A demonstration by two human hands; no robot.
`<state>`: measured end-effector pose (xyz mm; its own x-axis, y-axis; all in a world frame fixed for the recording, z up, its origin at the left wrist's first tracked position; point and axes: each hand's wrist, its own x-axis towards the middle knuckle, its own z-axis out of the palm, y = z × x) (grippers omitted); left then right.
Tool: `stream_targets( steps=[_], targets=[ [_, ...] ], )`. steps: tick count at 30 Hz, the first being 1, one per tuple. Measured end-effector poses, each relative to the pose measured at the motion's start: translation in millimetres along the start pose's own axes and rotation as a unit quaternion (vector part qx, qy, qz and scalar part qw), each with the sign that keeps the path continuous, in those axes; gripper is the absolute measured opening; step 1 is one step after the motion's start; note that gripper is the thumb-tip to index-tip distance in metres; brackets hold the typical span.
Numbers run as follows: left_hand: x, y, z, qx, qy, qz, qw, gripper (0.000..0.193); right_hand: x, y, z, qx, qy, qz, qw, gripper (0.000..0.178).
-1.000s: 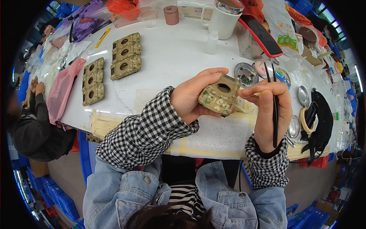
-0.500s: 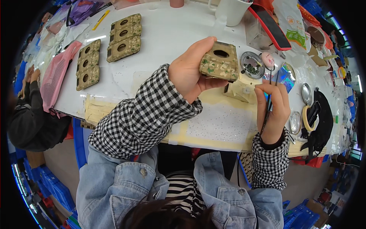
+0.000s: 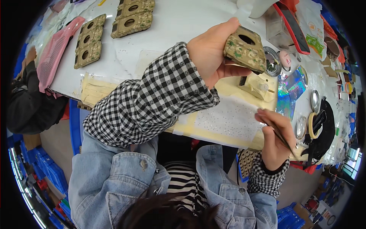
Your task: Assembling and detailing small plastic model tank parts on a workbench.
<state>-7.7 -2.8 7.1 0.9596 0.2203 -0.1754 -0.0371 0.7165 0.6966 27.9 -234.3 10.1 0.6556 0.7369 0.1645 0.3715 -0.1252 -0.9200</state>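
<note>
My left hand (image 3: 209, 53) is closed around a camouflage-patterned case (image 3: 244, 52) with an oval hole, held tilted above the table. In my right hand (image 3: 277, 143), lower on the right, are dark tweezers (image 3: 282, 138), gripped between the fingers. Their tips cannot be made out clearly. Left of that hand lies a white sheet (image 3: 225, 122) dotted with many tiny shiny specks. A yellowish taped block (image 3: 256, 87) sits below the case. Right behind the case is a round metal dish (image 3: 275, 70) with small dark bits, beside a pink rounded object (image 3: 284, 60).
Several camouflage cases lie in two rows, a nearer row (image 3: 87, 54) and a farther row (image 3: 133, 24). A pink mesh basket (image 3: 57, 57) stands left, near another person's dark sleeve (image 3: 32, 103). To the right are iridescent film (image 3: 291, 89), a tape roll (image 3: 315, 126) and a red-edged phone (image 3: 295, 30).
The whole view has shifted. My right hand has moved down from beside the metal dish toward the speckled sheet's right side, and the tweezers have tilted. My left hand still holds the case.
</note>
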Motion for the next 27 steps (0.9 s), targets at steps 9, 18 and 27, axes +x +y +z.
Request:
stream_targets(
  steps=[9, 18, 27],
  targets=[
    [11, -9, -3, -0.01, 0.006, 0.004, 1.0, 0.043, 14, 16, 27, 0.106, -0.016, 0.138, 0.985, 0.015],
    [9, -9, -4, -0.003, 0.003, 0.008, 1.0, 0.043, 16, 19, 30, 0.066, -0.069, 0.131, 0.987, 0.015],
    [10, -7, -3, -0.003, -0.007, 0.006, 1.0, 0.043, 17, 20, 29, 0.049, -0.083, 0.131, 0.987, 0.015]
  ],
)
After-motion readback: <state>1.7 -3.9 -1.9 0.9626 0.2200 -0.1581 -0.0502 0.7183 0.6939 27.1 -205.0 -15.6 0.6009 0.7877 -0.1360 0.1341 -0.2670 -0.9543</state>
